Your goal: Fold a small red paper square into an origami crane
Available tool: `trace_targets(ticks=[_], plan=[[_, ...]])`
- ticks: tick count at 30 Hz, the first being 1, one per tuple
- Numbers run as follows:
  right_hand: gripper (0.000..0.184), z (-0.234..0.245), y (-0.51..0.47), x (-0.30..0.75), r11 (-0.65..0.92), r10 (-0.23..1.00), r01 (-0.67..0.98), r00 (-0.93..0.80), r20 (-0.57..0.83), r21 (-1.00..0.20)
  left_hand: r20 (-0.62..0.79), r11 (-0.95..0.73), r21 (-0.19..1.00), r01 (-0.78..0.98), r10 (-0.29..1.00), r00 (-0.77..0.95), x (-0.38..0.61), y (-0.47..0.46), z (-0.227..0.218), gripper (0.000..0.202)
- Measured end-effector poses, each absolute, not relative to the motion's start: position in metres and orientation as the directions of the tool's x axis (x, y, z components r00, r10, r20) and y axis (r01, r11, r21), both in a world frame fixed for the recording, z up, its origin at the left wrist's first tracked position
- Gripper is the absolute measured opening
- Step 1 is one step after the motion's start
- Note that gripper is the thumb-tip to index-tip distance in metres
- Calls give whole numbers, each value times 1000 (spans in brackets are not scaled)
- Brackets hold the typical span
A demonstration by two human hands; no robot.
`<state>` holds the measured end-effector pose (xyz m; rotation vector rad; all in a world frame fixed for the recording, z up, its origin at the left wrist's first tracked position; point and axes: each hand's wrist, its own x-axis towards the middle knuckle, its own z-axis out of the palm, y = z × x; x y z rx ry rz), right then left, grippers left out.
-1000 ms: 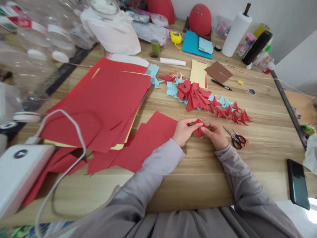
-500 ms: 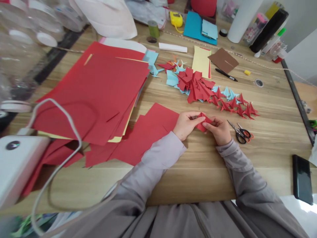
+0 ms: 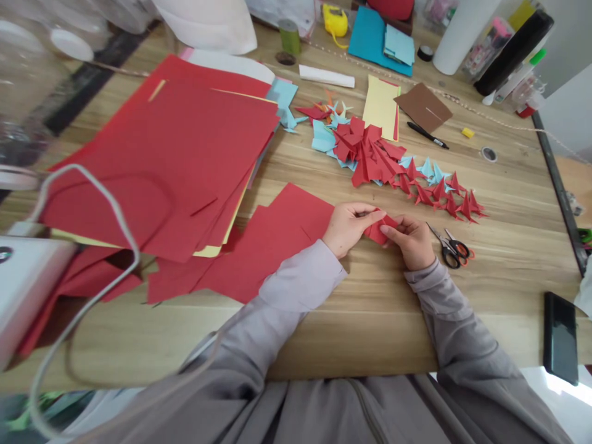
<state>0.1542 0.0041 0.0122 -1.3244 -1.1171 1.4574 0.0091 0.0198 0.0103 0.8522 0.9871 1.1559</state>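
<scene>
A small folded piece of red paper (image 3: 375, 230) is held between both hands above the table. My left hand (image 3: 348, 228) pinches its left side, thumb on top. My right hand (image 3: 411, 239) grips the right side with the thumb pressed on the paper; the fingers behind it are partly hidden. Beyond the hands lie a heap of folded red paper pieces (image 3: 367, 151) and several small pointed red paper figures (image 3: 439, 192), with light blue ones (image 3: 430, 169) among them. Flat red sheets (image 3: 282, 240) lie left of my left hand. Scissors (image 3: 451, 246) rest just right of my right hand.
A large stack of red sheets (image 3: 161, 160) covers the left side, beside a white device (image 3: 34, 296) with a looping cable (image 3: 123, 222). Farther back are yellow paper (image 3: 380, 108), brown paper (image 3: 423, 106), a pen (image 3: 428, 135) and a yellow tape measure (image 3: 335, 21). A phone (image 3: 560, 336) lies at the right edge.
The camera view has shifted slightly. Both hands keep hold of the red paper in nearly the same place, with small shifts of the fingers, and the paper's visible face looks slightly different.
</scene>
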Motion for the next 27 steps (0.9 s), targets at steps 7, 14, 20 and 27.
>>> trace_targets(ticks=[7, 14, 20, 27], plan=[[33, 14, 3, 153, -199, 978, 45, -59, -201, -979, -170, 202, 921, -333, 978, 123, 9, 19, 12, 22], [32, 13, 4, 156, -188, 978, 56, -77, -191, -981, -140, 168, 946, -279, 983, 115, 10, 19, 9, 22], [31, 12, 5, 157, -191, 977, 36, -90, -194, -981, -108, 146, 946, -289, 984, 142, 8, 20, 8, 17], [32, 13, 5, 157, -198, 977, 39, -73, -200, -979, -145, 193, 918, -346, 976, 161, 8, 21, 10, 19]])
